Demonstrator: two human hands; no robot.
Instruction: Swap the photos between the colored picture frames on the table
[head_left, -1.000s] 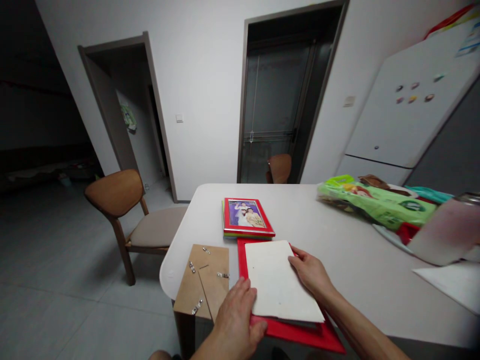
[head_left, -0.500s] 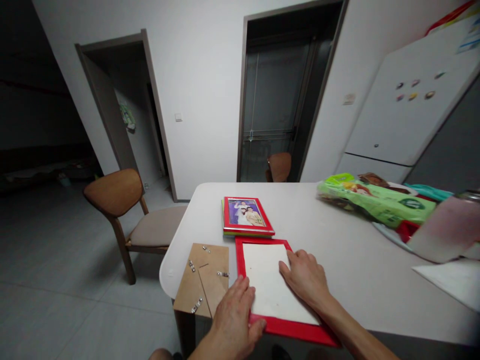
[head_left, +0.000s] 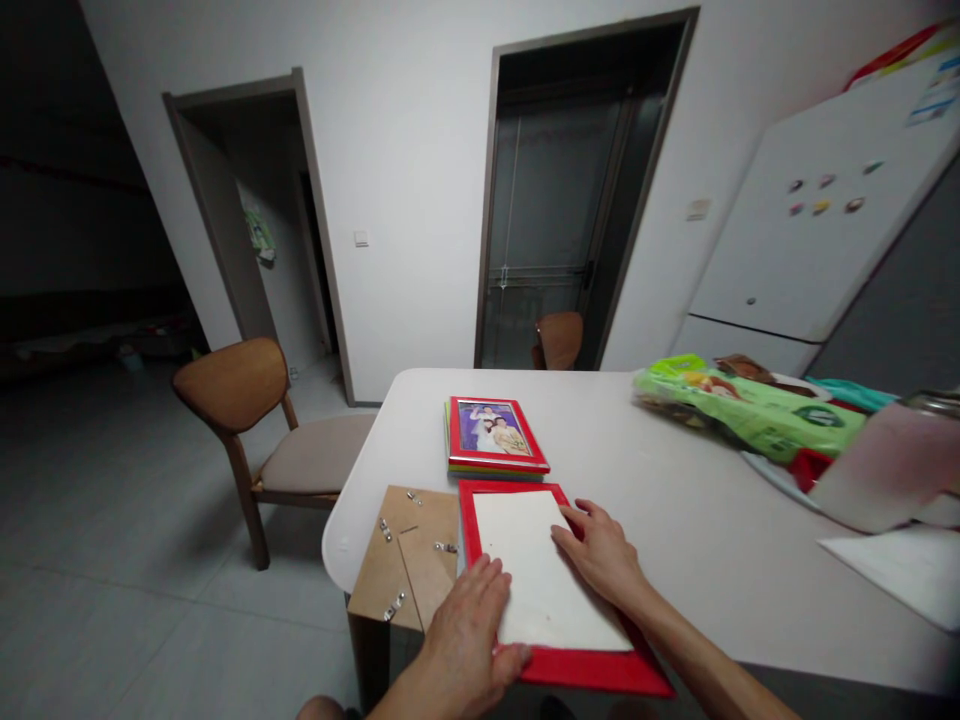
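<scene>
A red picture frame [head_left: 592, 672] lies at the table's near edge, its near border jutting past it, with a white sheet [head_left: 544, 580] filling its middle. My left hand [head_left: 466, 630] rests flat over the frame's left side, fingers stretched and thumb along the near border. Over the right side lies my right hand [head_left: 600, 555], open, with fingertips on the red border and thumb on the sheet. Left of the frame is a brown backing board [head_left: 397, 575] with metal clips and a slit. Behind stands a stack of frames, topped by a red photo frame [head_left: 495, 464].
A green plastic package [head_left: 757, 405] and a cloudy pinkish container [head_left: 881, 465] stand on the white table [head_left: 645, 480] at the right. White paper [head_left: 900, 565] lies near the right edge. A wooden chair [head_left: 232, 375] is beside the table's left side.
The red frame and its white sheet have shifted slightly left, closer to the backing board. My right hand has moved left with them; my left hand stays nearly in place.
</scene>
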